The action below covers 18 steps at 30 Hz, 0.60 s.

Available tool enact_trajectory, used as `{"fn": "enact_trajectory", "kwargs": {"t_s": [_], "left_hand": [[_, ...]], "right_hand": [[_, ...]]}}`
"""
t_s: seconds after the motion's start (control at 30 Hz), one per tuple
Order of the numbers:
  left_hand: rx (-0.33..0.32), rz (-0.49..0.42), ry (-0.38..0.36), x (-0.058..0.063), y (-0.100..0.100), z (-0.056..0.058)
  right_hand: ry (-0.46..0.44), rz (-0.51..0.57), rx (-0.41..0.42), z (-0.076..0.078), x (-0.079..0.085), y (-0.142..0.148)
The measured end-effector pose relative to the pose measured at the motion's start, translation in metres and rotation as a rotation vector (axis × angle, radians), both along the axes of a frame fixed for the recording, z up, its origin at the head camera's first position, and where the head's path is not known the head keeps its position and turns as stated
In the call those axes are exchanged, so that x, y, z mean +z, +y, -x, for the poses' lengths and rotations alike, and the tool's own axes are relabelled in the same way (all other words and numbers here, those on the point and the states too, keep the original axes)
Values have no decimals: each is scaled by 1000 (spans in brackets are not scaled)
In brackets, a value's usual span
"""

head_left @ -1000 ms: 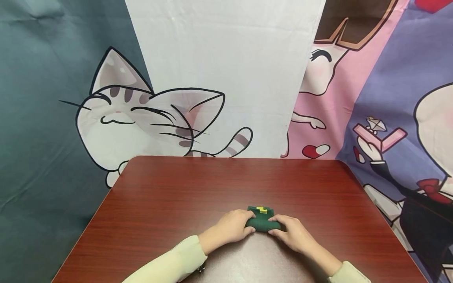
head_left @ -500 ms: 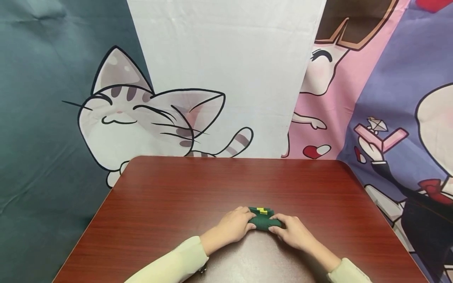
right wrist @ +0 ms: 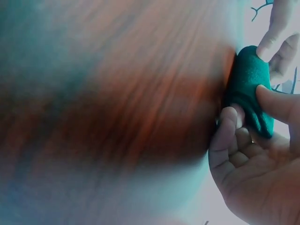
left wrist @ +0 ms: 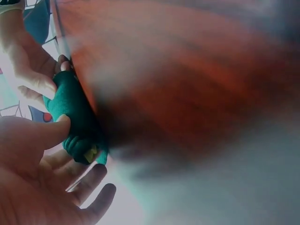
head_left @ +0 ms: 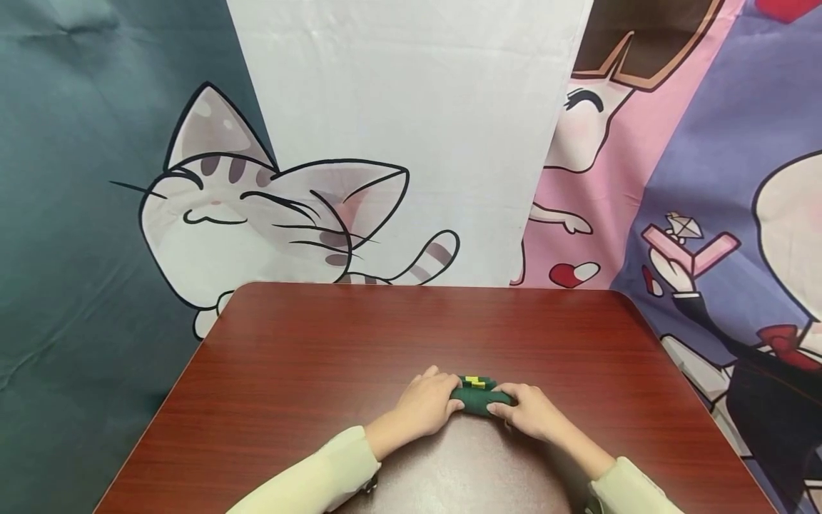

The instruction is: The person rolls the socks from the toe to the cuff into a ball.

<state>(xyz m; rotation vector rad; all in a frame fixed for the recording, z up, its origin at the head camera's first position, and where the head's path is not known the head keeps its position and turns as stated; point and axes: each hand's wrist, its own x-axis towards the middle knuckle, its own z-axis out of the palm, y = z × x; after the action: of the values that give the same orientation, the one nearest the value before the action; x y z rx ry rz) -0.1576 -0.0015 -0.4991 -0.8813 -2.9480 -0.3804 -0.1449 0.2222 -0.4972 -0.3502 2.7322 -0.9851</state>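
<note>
A dark green cloth (head_left: 477, 402), rolled into a short thick cylinder, lies crosswise on the table. Behind the roll, a narrow flat strip of the same cloth shows with a yellow mark on it. My left hand (head_left: 424, 403) grips the left end, its thumb pressing the near side of the roll (left wrist: 72, 103). At the right end, my right hand (head_left: 531, 412) holds it between thumb and fingers. Wound layers show at the end of the roll (right wrist: 248, 77) in the right wrist view. The fingers behind the roll are partly hidden in the head view.
The reddish-brown wooden table (head_left: 308, 343) stretches out around both hands. A printed cloth backdrop (head_left: 411, 128) with a cartoon cat and figures hangs behind the table's far edge.
The flat strip behind the roll has grown shorter, and the roll lies closer to the yellow mark. Both hands have shifted slightly away from the body with it.
</note>
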Motion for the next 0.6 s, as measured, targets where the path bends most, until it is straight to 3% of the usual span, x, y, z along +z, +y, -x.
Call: {"fn": "enact_trajectory", "kwargs": {"t_s": [0.27,0.6], "left_hand": [[14,15,-20,3,2,6],[23,39,-54,0,3,17]], "right_hand": [[-100,39,-37,7,-2,-2],[-196,110,-25,15,3,-2]]}}
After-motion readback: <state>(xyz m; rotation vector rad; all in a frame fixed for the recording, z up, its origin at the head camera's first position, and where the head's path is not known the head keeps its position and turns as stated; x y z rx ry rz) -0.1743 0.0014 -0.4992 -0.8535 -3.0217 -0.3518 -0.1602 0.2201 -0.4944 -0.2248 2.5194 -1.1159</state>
